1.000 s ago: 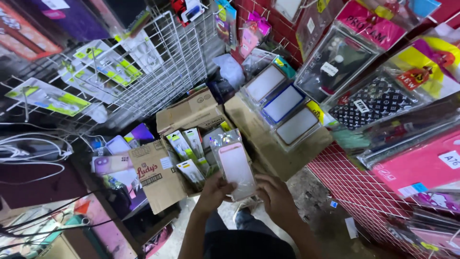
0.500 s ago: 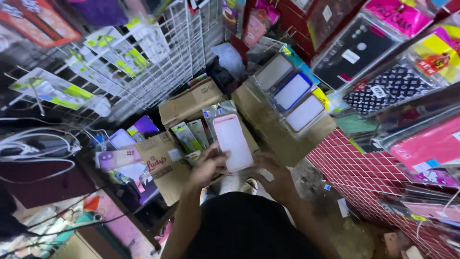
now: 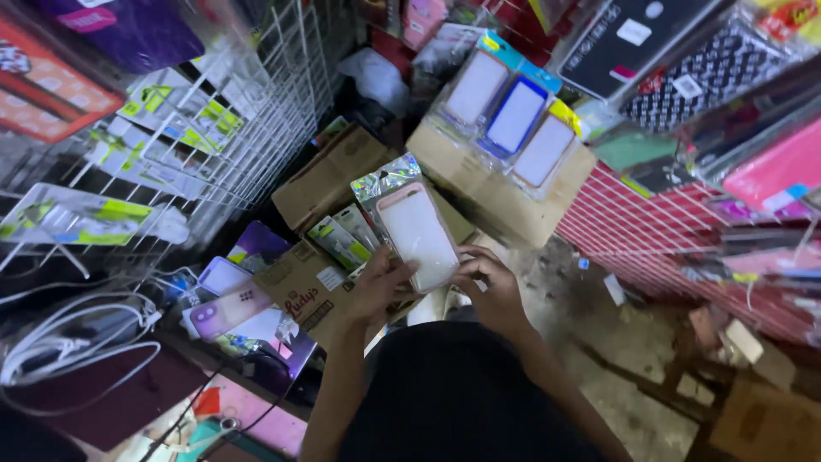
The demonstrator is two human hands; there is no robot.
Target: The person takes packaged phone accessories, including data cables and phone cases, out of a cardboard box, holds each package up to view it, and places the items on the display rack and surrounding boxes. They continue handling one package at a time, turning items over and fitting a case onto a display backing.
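Holding a pink-edged phone case (image 3: 417, 233) in a clear packet up before the chest, the left hand (image 3: 376, 287) grips its lower left edge and the right hand (image 3: 487, 282) pinches its lower right corner. Below it sit open cardboard boxes (image 3: 329, 175) of packaged cases; a white wire rack (image 3: 222, 128) hangs to the left.

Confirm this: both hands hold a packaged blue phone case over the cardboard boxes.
Not quite. The head view shows the phone case is pink with a pale back, not blue. The left hand and right hand do hold it over the cardboard boxes.
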